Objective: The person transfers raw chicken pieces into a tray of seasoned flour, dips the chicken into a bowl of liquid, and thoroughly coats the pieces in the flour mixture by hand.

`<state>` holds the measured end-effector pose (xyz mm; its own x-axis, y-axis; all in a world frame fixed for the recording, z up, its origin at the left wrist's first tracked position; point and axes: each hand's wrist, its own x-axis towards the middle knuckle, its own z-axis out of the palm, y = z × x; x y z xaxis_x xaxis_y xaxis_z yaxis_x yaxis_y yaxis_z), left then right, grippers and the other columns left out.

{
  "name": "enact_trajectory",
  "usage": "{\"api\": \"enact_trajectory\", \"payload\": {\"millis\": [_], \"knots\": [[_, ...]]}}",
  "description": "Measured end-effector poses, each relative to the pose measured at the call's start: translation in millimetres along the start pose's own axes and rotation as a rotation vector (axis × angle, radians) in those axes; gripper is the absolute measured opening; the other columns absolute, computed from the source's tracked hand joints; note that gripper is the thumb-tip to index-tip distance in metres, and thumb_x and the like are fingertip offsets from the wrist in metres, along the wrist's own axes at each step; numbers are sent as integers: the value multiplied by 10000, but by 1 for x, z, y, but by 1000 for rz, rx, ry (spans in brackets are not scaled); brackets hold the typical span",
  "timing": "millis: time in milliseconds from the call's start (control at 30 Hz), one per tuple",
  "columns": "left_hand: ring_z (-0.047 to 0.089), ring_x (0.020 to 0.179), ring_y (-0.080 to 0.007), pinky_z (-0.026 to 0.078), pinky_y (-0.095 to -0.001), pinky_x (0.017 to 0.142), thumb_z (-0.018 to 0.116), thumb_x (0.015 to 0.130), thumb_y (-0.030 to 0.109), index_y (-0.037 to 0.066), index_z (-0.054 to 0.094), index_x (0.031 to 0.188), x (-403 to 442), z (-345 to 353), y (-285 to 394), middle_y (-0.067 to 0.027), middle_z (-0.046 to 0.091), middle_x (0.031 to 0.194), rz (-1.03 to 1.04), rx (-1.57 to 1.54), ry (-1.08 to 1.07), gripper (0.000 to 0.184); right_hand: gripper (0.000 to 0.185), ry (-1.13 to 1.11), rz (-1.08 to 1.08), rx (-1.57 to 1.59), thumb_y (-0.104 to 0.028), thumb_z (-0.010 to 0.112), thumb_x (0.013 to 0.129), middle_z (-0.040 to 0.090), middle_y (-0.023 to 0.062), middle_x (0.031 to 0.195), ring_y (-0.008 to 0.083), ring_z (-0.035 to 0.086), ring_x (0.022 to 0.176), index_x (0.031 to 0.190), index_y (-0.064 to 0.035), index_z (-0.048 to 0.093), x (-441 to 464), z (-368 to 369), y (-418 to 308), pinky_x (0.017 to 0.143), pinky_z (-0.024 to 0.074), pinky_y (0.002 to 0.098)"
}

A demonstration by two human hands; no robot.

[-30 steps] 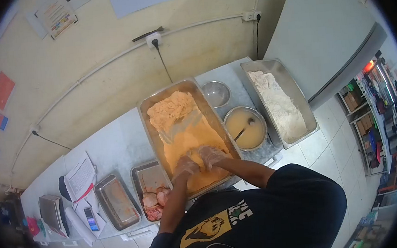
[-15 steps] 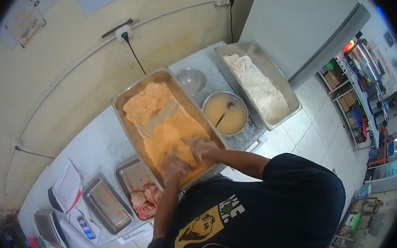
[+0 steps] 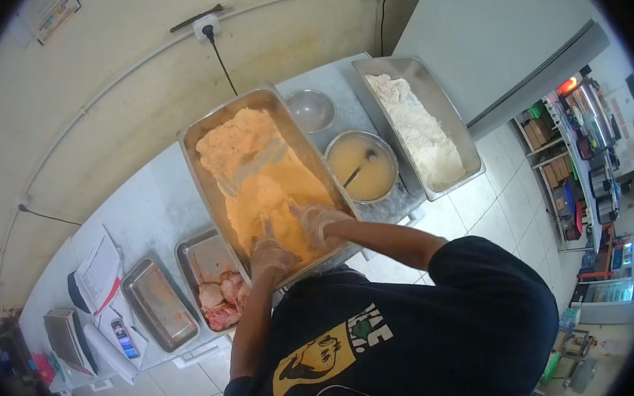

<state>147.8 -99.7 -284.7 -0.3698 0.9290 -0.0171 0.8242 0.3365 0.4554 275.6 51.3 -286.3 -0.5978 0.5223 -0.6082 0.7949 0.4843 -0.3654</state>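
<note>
Hands in clear gloves are lowered into orange powder [image 3: 264,187] near the center of the frame, the left hand [image 3: 273,255] and right hand [image 3: 324,222] held apart. The fingertips are partly covered, so whether they are spread or pinching cannot be told. The powder is held in a large metal tray [image 3: 193,159], heaped toward its upper end. Raw meat [image 3: 221,298] is seen in a smaller tray [image 3: 187,254] at lower left. To the right, cloudy liquid [image 3: 371,181] is contained in a bowl [image 3: 327,157], beside a bin [image 3: 436,88] of white powder [image 3: 420,134].
</note>
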Motion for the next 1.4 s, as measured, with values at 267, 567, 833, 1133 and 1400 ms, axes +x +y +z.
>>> {"api": "enact_trajectory", "payload": {"millis": [267,567,833,1133,1400], "knots": [[661,987,-318,508,-426,908,741,749,304,36,370,1461,31,0,-4,-234,666,1117,-437,-200,-406,847,385,280,-93,170,-201,683,794,679,199,1066,335,645,1051,1130,-15,652,48,28,25,921,493,405],[620,1114,-374,485,-426,946,774,714,233,49,527,1364,33,-83,37,-281,621,1198,-438,-70,-638,719,485,11,-155,-210,-256,734,735,688,167,1033,305,666,975,1148,-16,644,31,-4,29,855,519,395],[602,1157,-372,479,-426,978,685,773,181,164,29,1567,34,-25,23,-259,584,1280,-478,-201,-494,1030,825,307,9,-103,-183,672,798,596,274,1206,396,594,1151,1487,-38,242,41,54,16,973,474,453],[617,1088,-339,489,-390,935,743,714,284,83,508,1289,62,90,-98,-190,644,1152,-297,-274,-662,652,320,-204,-113,-131,-197,707,760,682,173,1076,337,629,1077,1051,-64,705,64,9,49,950,473,407],[619,1118,-306,502,-399,931,796,643,385,81,672,1137,41,22,-5,-173,655,1174,-95,145,-358,592,577,418,-221,-417,-269,691,768,635,226,1149,352,626,1087,1305,-93,575,42,38,0,901,510,441]]}}
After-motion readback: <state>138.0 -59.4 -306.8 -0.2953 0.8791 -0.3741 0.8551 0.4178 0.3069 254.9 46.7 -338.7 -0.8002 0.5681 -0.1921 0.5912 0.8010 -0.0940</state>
